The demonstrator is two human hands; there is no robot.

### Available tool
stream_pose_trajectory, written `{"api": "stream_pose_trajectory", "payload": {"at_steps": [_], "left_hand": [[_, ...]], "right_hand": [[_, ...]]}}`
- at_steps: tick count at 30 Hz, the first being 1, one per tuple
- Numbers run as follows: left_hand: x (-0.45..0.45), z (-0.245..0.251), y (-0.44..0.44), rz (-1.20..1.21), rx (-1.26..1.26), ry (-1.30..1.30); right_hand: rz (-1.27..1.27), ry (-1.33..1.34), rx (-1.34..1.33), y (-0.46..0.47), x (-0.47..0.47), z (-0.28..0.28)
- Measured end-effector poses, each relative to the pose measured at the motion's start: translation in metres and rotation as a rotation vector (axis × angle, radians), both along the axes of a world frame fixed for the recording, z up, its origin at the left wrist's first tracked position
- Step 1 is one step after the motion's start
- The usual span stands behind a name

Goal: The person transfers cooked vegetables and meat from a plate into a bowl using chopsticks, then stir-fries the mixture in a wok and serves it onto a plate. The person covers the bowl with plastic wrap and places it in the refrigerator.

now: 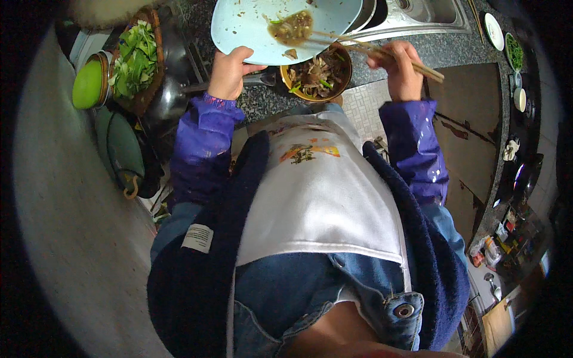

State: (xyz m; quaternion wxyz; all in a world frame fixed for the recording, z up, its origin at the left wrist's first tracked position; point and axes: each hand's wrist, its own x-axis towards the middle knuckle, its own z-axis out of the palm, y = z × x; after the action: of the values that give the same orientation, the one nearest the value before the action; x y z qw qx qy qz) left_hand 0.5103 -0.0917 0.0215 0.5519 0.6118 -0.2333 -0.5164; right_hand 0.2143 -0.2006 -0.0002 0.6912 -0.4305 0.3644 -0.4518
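My left hand (229, 74) grips the near rim of a pale blue oval plate (244, 27), thumb on top. Brown sauce with small food bits (291, 29) is pooled on the plate. In my right hand (400, 69) is a pair of wooden chopsticks (362, 44), whose tips reach into the sauce. Partly under the plate's near edge, a brown bowl (348, 80) holds sliced brown food (318, 76) with green pieces. The plate hides the bowl's far side.
A steel sink (429, 11) is set in the speckled counter (367, 69). Leafy greens (134, 58) fill a basket at left, beside a green-lidded container (87, 85) and a metal pan (174, 94). At right stand a white dish (493, 31) and a plate of chopped greens (513, 51).
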Motion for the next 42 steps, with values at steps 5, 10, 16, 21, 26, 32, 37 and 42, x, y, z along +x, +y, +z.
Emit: {"api": "stream_pose_trajectory", "payload": {"at_steps": [5, 10, 16, 21, 26, 32, 37, 42], "left_hand": [[-0.006, 0.007, -0.001, 0.005, -0.047, 0.006], [-0.011, 0.005, 0.003, 0.039, -0.025, 0.022], [-0.018, -0.004, 0.002, 0.047, -0.03, 0.0], [-0.021, -0.007, 0.0, 0.089, -0.049, 0.011], [-0.021, -0.01, -0.001, 0.126, -0.079, 0.036], [-0.028, -0.004, 0.0, 0.12, -0.092, 0.03], [-0.028, -0.006, 0.002, 0.071, -0.081, 0.046], [-0.032, -0.003, -0.001, 0.063, -0.083, 0.04]], "right_hand": [[0.05, 0.17, -0.229, -0.018, 0.037, -0.013], [0.113, 0.184, -0.152, -0.011, 0.026, -0.031], [0.058, 0.161, 0.032, -0.003, 0.005, -0.028], [0.074, 0.089, 0.163, 0.001, -0.025, -0.025], [0.093, 0.046, 0.078, 0.0, -0.03, -0.015], [0.056, 0.173, -0.194, -0.012, 0.044, -0.006], [-0.005, 0.153, -0.048, -0.006, 0.052, -0.013], [-0.019, 0.142, 0.022, 0.007, 0.025, -0.013]]}}
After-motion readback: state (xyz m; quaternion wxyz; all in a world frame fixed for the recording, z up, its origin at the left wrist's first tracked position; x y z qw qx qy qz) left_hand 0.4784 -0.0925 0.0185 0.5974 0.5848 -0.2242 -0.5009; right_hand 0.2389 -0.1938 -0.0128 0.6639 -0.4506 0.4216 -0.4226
